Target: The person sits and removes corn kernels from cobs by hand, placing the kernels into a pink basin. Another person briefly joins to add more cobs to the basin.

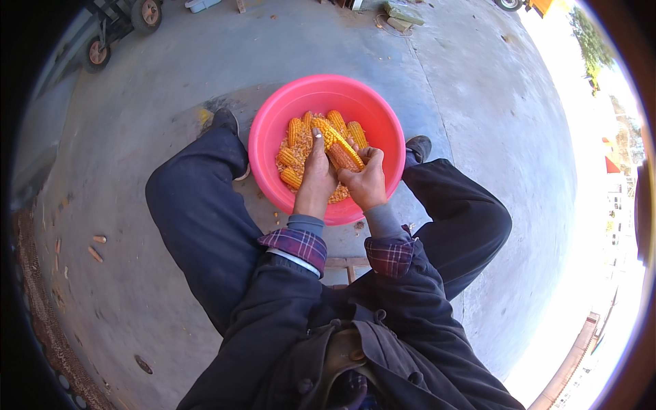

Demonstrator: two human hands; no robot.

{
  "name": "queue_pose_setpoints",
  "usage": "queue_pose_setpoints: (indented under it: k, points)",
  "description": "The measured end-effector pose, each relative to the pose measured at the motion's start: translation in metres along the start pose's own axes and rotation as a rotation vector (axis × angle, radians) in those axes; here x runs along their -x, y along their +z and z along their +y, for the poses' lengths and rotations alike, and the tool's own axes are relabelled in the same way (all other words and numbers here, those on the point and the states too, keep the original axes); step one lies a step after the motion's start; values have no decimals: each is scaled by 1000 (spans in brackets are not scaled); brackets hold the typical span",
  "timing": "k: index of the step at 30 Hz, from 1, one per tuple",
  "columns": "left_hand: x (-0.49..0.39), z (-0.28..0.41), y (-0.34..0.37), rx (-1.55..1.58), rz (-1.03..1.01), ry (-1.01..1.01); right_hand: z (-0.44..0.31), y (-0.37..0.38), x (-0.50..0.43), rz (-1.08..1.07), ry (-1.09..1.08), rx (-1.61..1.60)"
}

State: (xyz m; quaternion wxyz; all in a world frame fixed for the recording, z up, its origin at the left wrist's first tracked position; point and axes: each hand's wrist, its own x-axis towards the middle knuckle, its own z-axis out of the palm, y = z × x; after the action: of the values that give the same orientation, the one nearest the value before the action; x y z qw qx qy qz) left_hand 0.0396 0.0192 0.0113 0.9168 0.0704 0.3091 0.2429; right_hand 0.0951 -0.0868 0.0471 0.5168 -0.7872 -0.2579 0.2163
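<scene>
A partly shelled ear of dried yellow corn (pixel 335 139) is held tilted over a pink plastic basin (pixel 325 84). My left hand (pixel 318 177) grips it from the left, thumb lying along its side. My right hand (pixel 367 177) holds its lower right end, with the thumb pressed near a stripped patch of reddish bare cob (pixel 344 156). Rows of kernels still cover the upper end and right edge. Inside the basin, loose kernels (pixel 302 148) lie among several whole ears, such as one ear of corn (pixel 357 133) at the right. My hands hide part of the basin's contents.
The basin stands on a concrete floor (pixel 169 97) between my bent legs. Bare cobs (pixel 95 254) lie at the left. A wheeled cart (pixel 123 25) stands at the upper left, and stone slabs (pixel 405 14) lie beyond the basin. Part of a wooden stool (pixel 350 266) shows below my forearms.
</scene>
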Motion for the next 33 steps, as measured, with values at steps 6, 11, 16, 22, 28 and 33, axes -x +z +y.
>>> queue_pose_setpoints:
  k: [6,11,16,22,28,33]
  points:
    - [11,3,17,-327,-36,-1,-18,-13,7,-125,3,251]
    - [22,0,28,-417,-57,79,-11,-19,4,-172,101,333]
    - [13,-4,8,-565,-163,143,-18,-17,8,-303,417,-71]
    - [4,-11,-11,-591,-196,90,-1,-10,6,-260,601,-317]
    - [-8,-10,-38,-530,-205,-9,16,-1,-5,-329,744,-375]
    - [-6,1,-43,-359,-221,-136,24,1,-11,-336,824,-432]
